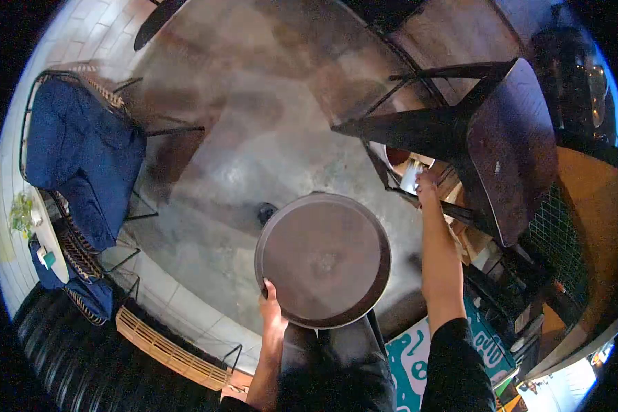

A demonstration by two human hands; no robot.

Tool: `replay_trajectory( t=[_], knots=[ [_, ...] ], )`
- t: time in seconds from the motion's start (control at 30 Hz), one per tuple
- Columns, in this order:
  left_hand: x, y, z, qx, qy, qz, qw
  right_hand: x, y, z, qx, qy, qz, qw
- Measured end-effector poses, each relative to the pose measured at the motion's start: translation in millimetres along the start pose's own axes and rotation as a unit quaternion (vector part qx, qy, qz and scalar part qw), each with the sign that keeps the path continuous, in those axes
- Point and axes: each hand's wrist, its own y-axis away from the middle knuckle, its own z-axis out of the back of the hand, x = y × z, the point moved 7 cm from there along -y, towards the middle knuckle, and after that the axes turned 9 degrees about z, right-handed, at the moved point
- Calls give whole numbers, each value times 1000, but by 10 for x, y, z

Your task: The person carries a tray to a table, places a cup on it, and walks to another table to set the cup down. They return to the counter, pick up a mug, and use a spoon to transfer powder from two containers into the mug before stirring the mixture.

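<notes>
My left hand [272, 313] grips the near left rim of a round brown serving tray [321, 257], with the thumb lying over the edge. The tray is held level in front of my body, and nothing lies on it. My right arm reaches forward, and my right hand [427, 185] is closed at a small whitish, shiny object [410, 176], whose kind I cannot make out. Beside that object is a dark reddish round thing [396, 156], partly hidden by a dark wooden chair [511, 147].
To the left stands a chair with a dark blue cover [82, 151], near a small white table [50, 240] with a plant. A teal and white patterned panel [408, 357] is at lower right. Beneath the tray stretches a grey concrete floor [254, 137].
</notes>
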Motion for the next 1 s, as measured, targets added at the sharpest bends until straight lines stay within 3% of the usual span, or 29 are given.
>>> replay_trajectory(
  t=[0.03, 0.07, 0.17, 0.27, 0.3, 0.33, 0.37, 0.4, 0.47, 0.77, 0.87, 1.0],
  knots=[
    [-82, 83, -80, 5, -29, -40, 999, 37, -102, 15, 12, 29, 59, 998],
    [-108, 125, -126, 3, -27, -40, 999, 20, -221, 61, 14, 29, 60, 998],
    [-121, 195, -210, 20, -1, -64, 998, 19, -635, 201, 158, 161, 76, 971],
    [-134, 169, -229, 29, 2, -53, 998, 56, -842, 240, 288, 285, 90, 910],
    [-118, 156, -226, 30, 13, -39, 999, 278, -727, 106, 288, 285, 93, 909],
    [-99, 146, -219, 30, 24, -25, 999, 595, -567, 120, 133, 365, 8, 922],
    [-93, 135, -210, 30, 25, -25, 999, 835, -399, 250, -26, 430, -77, 899],
    [-83, 119, -204, 34, 22, -25, 999, 664, -530, 279, -27, 430, -75, 899],
    [-73, 102, -183, 38, 21, -26, 999, 124, -1001, 353, 8, 569, -19, 822],
    [-114, 170, -221, 83, 25, -43, 995, 535, -927, 441, 69, 509, 45, 857],
    [-142, 255, -222, 39, 20, -38, 998, 372, -1000, 547, 66, 494, 55, 865],
    [-103, 218, -215, 60, 21, -44, 997, 1084, -420, 353, 63, 499, 109, 857]
  ],
)
